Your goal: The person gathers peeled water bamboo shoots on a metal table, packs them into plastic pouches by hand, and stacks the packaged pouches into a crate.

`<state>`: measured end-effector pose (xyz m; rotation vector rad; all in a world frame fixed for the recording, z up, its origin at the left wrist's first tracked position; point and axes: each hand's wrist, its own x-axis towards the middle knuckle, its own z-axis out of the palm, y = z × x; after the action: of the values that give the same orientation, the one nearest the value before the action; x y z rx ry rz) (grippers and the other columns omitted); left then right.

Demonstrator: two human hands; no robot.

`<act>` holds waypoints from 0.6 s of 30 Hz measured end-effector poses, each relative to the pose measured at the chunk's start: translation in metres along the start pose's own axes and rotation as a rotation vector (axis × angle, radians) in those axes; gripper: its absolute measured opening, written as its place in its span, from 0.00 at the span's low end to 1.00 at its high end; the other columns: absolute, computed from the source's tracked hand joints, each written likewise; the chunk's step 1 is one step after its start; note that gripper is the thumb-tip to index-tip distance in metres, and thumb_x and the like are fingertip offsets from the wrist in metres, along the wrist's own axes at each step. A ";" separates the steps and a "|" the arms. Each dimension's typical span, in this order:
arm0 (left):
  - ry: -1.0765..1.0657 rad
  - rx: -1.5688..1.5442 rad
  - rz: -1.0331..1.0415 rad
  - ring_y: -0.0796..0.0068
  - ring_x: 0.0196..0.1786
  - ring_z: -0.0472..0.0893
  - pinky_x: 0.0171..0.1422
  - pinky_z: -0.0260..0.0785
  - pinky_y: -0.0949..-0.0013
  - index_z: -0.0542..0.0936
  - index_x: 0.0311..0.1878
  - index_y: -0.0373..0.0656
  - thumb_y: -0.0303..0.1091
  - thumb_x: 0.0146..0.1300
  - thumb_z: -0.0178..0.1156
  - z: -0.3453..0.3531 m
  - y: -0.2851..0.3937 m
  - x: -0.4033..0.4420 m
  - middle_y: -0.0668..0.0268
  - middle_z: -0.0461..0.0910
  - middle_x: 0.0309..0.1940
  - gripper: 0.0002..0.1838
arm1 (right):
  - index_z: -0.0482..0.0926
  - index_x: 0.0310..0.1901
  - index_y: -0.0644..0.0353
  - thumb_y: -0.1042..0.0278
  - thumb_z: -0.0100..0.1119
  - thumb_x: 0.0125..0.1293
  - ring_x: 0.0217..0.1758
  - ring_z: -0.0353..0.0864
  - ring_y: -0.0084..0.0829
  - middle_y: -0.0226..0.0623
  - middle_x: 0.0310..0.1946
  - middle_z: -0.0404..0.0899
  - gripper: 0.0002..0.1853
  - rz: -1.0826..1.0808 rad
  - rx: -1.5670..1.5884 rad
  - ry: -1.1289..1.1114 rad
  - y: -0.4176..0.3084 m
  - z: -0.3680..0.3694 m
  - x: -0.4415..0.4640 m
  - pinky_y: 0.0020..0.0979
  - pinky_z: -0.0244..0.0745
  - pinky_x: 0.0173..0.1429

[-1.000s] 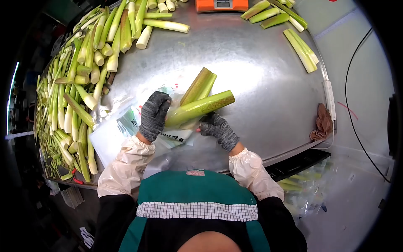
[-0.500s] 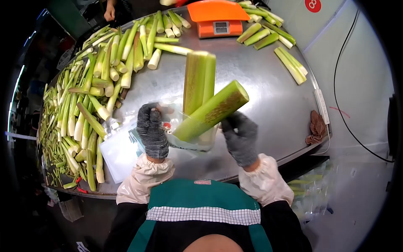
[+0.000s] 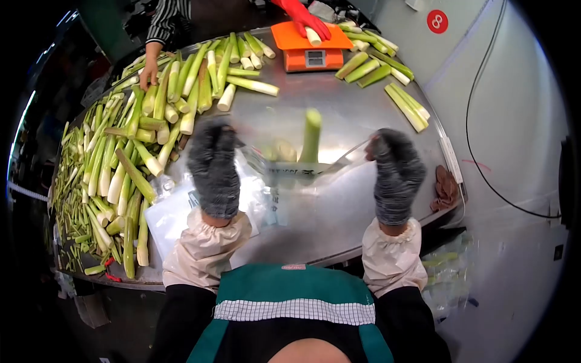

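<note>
Between my two grey-gloved hands a clear plastic bag (image 3: 296,169) is stretched, with dark print across it. Green stalk pieces (image 3: 311,136) show in the bag, one upright and others blurred. My left hand (image 3: 214,166) is closed on the bag's left side. On the right side, my right hand (image 3: 396,175) is closed on the bag's other edge, fingers curled. Beneath and left of the bag lie flat plastic bags (image 3: 175,219) on the metal table (image 3: 339,233).
A big heap of stalks (image 3: 109,175) covers the table's left. An orange scale (image 3: 313,58) stands at the back, where a co-worker's red-gloved hand (image 3: 311,23) holds a piece. Another bare hand (image 3: 149,72) reaches into the heap. More stalks (image 3: 407,107) and a brown cloth (image 3: 445,189) lie right.
My hands have moved apart, pulling the bag wide, and the stalks in it have shifted away from me. A red-gloved hand has come onto the scale, and a bare hand has reached the heap.
</note>
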<state>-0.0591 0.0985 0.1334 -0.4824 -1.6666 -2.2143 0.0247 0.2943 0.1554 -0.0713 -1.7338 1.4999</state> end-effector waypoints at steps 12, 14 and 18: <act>-0.150 0.611 0.639 0.69 0.46 0.73 0.52 0.66 0.74 0.66 0.49 0.29 0.25 0.59 0.44 -0.017 -0.001 0.037 0.56 0.70 0.47 0.15 | 0.73 0.40 0.61 0.72 0.52 0.51 0.29 0.75 0.40 0.44 0.29 0.75 0.13 -0.627 -0.522 0.067 -0.007 -0.045 -0.010 0.31 0.70 0.29; -0.164 0.288 0.464 0.68 0.46 0.72 0.52 0.66 0.73 0.66 0.49 0.30 0.25 0.59 0.44 0.014 0.003 0.028 0.55 0.70 0.47 0.15 | 0.66 0.49 0.63 0.64 0.45 0.56 0.48 0.67 0.31 0.39 0.48 0.67 0.19 -0.692 -1.207 0.331 -0.024 -0.049 -0.047 0.34 0.61 0.52; -0.361 0.343 0.693 0.68 0.49 0.71 0.53 0.65 0.71 0.67 0.50 0.32 0.27 0.60 0.45 0.056 -0.008 0.024 0.56 0.70 0.47 0.15 | 0.74 0.38 0.60 0.64 0.56 0.49 0.27 0.75 0.30 0.38 0.26 0.74 0.14 -0.276 -0.579 0.196 -0.070 -0.117 -0.108 0.31 0.69 0.28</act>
<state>-0.0802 0.1536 0.1518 -1.1980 -1.6515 -1.3694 0.1973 0.3104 0.1510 -0.2574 -1.8739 0.7375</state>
